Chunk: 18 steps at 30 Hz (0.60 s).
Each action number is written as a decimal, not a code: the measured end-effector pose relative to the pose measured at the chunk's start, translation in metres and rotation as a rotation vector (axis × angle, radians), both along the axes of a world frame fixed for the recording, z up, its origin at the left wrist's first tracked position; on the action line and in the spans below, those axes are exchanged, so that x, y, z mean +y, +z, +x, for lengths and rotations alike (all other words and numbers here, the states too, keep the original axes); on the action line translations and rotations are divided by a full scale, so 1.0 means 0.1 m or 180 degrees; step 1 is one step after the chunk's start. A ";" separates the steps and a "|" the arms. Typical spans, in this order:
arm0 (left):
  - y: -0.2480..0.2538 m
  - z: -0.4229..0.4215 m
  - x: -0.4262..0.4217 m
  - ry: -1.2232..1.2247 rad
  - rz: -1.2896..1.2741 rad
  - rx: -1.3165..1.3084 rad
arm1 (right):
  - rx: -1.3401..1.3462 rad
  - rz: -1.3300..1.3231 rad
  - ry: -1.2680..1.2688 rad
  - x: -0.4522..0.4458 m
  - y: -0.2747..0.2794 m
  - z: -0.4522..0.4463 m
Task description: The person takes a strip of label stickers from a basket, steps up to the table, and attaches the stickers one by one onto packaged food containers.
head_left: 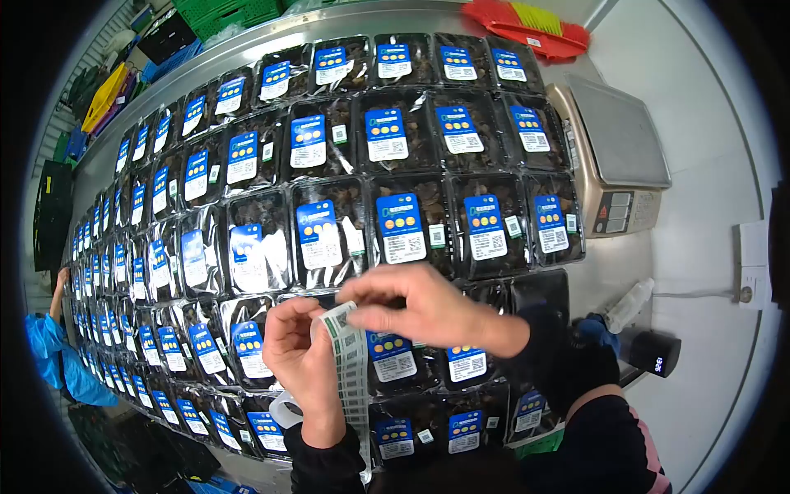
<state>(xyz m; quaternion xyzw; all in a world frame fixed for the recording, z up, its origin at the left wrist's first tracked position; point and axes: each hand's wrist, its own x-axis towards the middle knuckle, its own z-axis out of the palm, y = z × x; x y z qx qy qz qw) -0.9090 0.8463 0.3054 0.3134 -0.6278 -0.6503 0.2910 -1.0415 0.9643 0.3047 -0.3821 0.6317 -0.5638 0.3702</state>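
White label strip (353, 379) droops at lower centre, pinched and bent by the left hand (306, 356), probably so a label's edge lifts toward the right hand (428, 311), fingers curled, blurred, grip unclear, over film-wrapped trays (341, 156).

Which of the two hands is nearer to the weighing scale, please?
The right hand. It is at the top of the label strip, on the side towards the weighing scale; the left hand holds the strip, farther from the scale.
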 end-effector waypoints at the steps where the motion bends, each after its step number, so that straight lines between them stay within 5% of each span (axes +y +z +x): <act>1: -0.02 -0.03 0.04 0.0063 -0.0004 -0.0014 | -0.0359 0.0146 -0.0147 0.08 0.04 0.07; 5: -0.02 -0.14 0.20 0.0023 0.0007 -0.0064 | -0.0276 -0.0059 -0.0720 0.19 -0.01 0.12; 11: -0.17 -0.14 0.22 -0.0180 -0.0081 -0.0480 | 0.1664 -0.0649 -0.1395 0.18 -0.07 -0.72; 14: -0.20 -0.19 0.26 -0.0307 0.0315 -0.0279 | 0.3717 0.0483 -0.1383 0.10 -0.26 -1.67; 18: -0.25 -0.27 0.29 -0.0437 0.0387 0.0021 | 0.4209 0.0845 -0.0791 -0.16 -0.69 -2.19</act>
